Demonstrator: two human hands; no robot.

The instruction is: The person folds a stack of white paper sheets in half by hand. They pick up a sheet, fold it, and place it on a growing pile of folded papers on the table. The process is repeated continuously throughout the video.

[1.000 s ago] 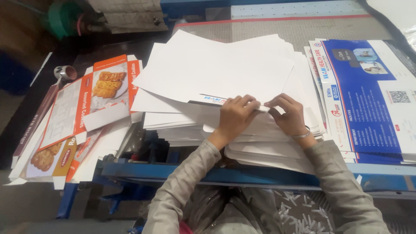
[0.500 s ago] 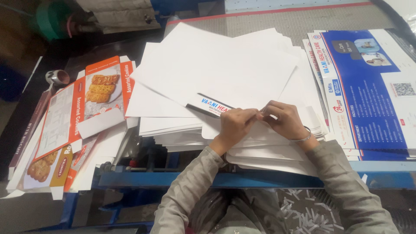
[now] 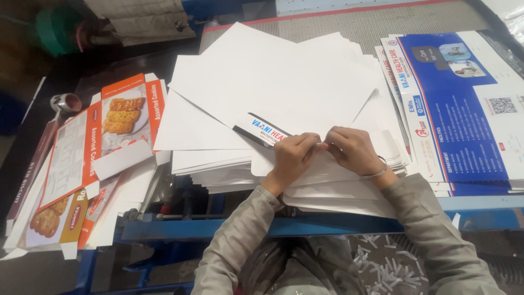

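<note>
White card sheets (image 3: 273, 87) lie fanned in a thick stack across the middle of the blue tabletop (image 3: 305, 224), their undersides up; one folded edge shows a printed blue-and-white strip; to the right lies a pile of blue printed sheets (image 3: 458, 104), cut off by the frame; to the left, orange biscuit-box blanks (image 3: 103, 142) overlap and hang over the edge; a small tape roll (image 3: 65, 102) sits beyond them; paper scraps (image 3: 382, 267) litter the floor; the left hand (image 3: 292, 155) and right hand (image 3: 352, 148) meet at the stack's near edge, fingers pinching a white sheet's corner, which they largely hide.
</note>
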